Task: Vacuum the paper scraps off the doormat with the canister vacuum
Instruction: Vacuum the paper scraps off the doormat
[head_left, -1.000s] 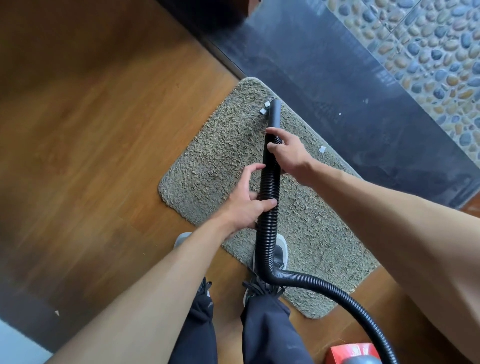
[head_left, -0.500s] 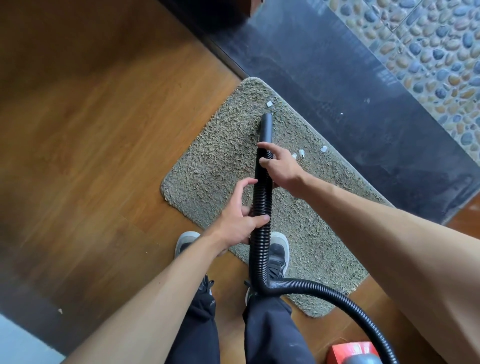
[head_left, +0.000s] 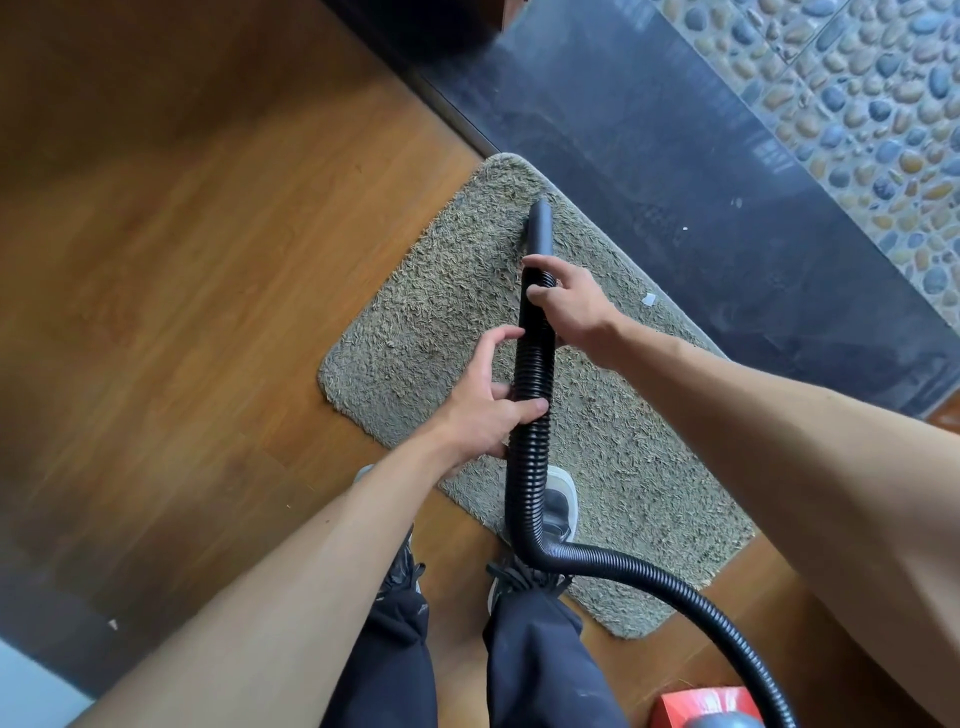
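A shaggy grey-beige doormat (head_left: 431, 332) lies on the wooden floor beside a dark threshold. A black ribbed vacuum hose (head_left: 530, 447) runs up from the lower right, and its smooth nozzle (head_left: 540, 226) points at the mat's far end. My right hand (head_left: 571, 306) grips the hose just behind the nozzle. My left hand (head_left: 488, 410) grips the hose lower down, thumb stretched toward it. One white paper scrap (head_left: 649, 298) lies near the mat's right edge. The red canister vacuum (head_left: 701, 706) shows at the bottom edge.
My feet in grey shoes (head_left: 558, 506) stand at the mat's near edge, one on it. A dark stone threshold (head_left: 675, 171) with two small white specks borders the mat, and a pebble floor (head_left: 857, 104) lies beyond. A small scrap (head_left: 112, 624) lies on the wood at lower left.
The nozzle went back toward me and then forward again to the mat's far end. The scraps near the far end and the one beside my right hand are gone.
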